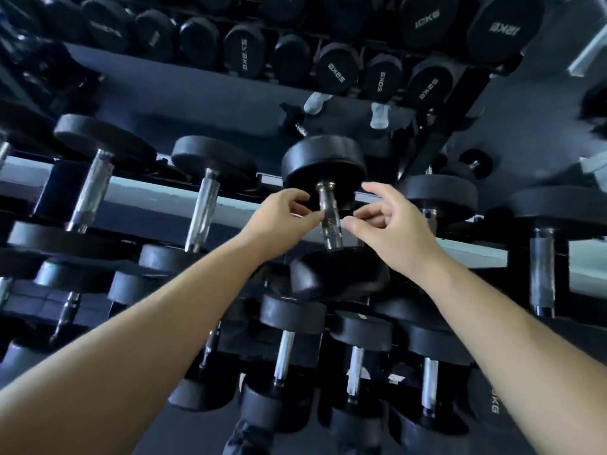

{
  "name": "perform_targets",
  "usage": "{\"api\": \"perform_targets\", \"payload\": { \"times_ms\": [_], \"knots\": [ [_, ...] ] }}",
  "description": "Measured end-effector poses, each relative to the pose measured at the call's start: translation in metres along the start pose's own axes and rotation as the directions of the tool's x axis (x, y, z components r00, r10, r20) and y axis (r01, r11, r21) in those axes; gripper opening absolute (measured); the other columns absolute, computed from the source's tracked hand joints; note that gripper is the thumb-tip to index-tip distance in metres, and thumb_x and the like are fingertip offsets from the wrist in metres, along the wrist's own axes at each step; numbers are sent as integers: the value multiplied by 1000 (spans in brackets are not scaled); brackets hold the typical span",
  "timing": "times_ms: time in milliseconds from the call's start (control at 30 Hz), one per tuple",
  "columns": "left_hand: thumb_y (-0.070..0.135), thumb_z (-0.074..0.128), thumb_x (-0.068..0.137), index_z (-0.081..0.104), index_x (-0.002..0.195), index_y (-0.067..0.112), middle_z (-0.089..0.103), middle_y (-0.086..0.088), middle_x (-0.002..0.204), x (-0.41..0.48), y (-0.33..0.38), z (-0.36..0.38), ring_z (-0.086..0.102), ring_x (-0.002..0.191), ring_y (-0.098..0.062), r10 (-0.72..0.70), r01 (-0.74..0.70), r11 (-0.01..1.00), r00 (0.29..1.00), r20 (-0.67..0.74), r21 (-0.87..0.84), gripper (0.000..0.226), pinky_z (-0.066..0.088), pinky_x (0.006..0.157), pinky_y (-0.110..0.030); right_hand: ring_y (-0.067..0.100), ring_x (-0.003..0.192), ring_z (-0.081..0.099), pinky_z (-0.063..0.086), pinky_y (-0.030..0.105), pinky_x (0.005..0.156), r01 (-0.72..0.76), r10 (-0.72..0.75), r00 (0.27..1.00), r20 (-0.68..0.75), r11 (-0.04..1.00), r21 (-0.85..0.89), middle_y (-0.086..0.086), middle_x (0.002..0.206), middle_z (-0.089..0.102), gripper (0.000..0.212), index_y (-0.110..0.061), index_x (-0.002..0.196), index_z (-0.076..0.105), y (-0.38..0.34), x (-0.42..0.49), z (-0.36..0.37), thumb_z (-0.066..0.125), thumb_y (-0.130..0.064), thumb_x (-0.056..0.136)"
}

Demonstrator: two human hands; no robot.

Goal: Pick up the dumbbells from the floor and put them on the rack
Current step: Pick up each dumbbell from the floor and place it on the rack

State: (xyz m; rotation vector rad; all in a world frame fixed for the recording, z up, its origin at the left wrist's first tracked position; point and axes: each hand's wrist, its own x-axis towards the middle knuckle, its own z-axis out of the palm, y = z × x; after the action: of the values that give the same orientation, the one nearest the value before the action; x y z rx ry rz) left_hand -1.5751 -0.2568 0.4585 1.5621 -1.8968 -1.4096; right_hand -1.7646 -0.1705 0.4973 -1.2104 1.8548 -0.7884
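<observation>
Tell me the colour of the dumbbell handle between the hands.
The handle is shiny silver; head view shows it best.

A large wall mirror point(203, 93) occupies the upper part of the view. Near the middle of the mirror's lower edge, two pale grey-white shoes point(317, 101) appear as reflections, side by side and slightly apart. At the mirror's upper right corner, a light grey straight bar point(588, 50) runs diagonally; its type cannot be determined. Just below the mirror, a pale grey-green horizontal band point(147, 195) crosses the view in separate sections. Far below the mirror, at the bottom edge, dark creased fabric point(241, 438) is partly visible.
</observation>
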Motion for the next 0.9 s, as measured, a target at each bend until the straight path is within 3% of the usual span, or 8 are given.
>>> {"api": "perform_targets", "payload": {
  "times_ms": [200,267,400,500,567,667,733,900],
  "knots": [
    [36,73,95,61,134,18,71,6,100,24,-9,11,69,99,-14,-36,41,997,997,71,-68,45,48,82,-25,6,92,74,55,25,91,-67,73,992,101,996,-62,-8,112,74,78,-35,153,42,2,29,11,82,-36,86],
    [34,73,94,63,119,23,71,10,93,29,-9,15,71,94,-12,-40,48,995,995,89,-86,29,50,77,-22,12,90,75,57,25,88,-82,96,984,153,992,-94,-6,111,75,80,-33,153,42,3,37,12,84,-30,85],
    [34,76,91,67,119,18,76,8,99,41,-10,22,71,91,-7,-35,51,989,993,108,-141,34,52,77,-20,28,85,74,60,39,89,-89,119,967,227,987,-136,5,103,74,81,-33,149,44,4,53,8,88,-26,82],
    [45,79,76,69,120,18,79,4,107,46,-11,27,75,102,-14,-41,66,981,990,135,-185,54,59,96,-37,16,81,68,60,35,83,-78,120,946,301,986,-149,11,104,73,83,-33,150,43,12,61,11,89,-24,81],
    [41,81,75,70,122,17,79,0,110,48,-14,30,75,106,-18,-36,68,974,988,150,-216,54,58,101,-46,12,83,69,58,27,80,-63,106,927,359,990,-129,10,103,74,85,-37,150,42,20,63,13,89,-22,81],
    [20,83,84,70,120,14,78,-6,111,48,-19,34,75,109,-26,-41,100,937,983,179,-334,39,58,103,-50,-1,86,72,54,15,81,-77,83,908,411,997,-31,-10,89,78,68,-52,127,49,34,66,13,87,-17,83],
    [22,84,78,68,121,10,76,-14,115,48,-20,36,74,113,-35,-48,122,906,981,188,-405,48,59,101,-54,-3,89,73,56,16,87,-82,64,891,449,996,19,-15,85,79,64,-54,118,50,41,69,13,84,-11,85],
    [31,81,74,68,121,10,75,-17,116,52,-21,35,74,111,-38,-42,105,906,986,161,-409,53,59,99,-57,-2,102,72,56,18,92,-72,37,841,540,996,44,-11,115,75,78,-44,145,41,42,73,14,80,-5,89]
  ]
}}
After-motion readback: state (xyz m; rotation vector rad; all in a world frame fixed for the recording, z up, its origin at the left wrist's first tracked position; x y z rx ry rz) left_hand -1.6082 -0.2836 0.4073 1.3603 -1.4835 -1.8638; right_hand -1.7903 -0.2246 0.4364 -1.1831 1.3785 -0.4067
